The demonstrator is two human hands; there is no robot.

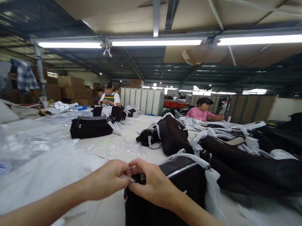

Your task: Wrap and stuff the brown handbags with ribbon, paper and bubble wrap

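Observation:
A black bag [162, 218] with a light zipper stands in front of me on the table, white wrapping [213, 188] hanging along its right side. At its upper left corner both hands come together. My left hand [107, 179] is closed, thumb and fingers pinching a small whitish piece that looks like thin wrapping. My right hand [154, 184] curls over the bag's corner, its fingertips pressed close to the left hand's; what exactly they grip is hidden.
More black bags [92, 125] stand farther back, with another [174, 134] just beyond mine. A large pile of bags [255, 167] lies at right. White sheets [48, 177] and clear plastic [115, 147] cover the left. Two co-workers [203, 110] [110, 96] sit across the table.

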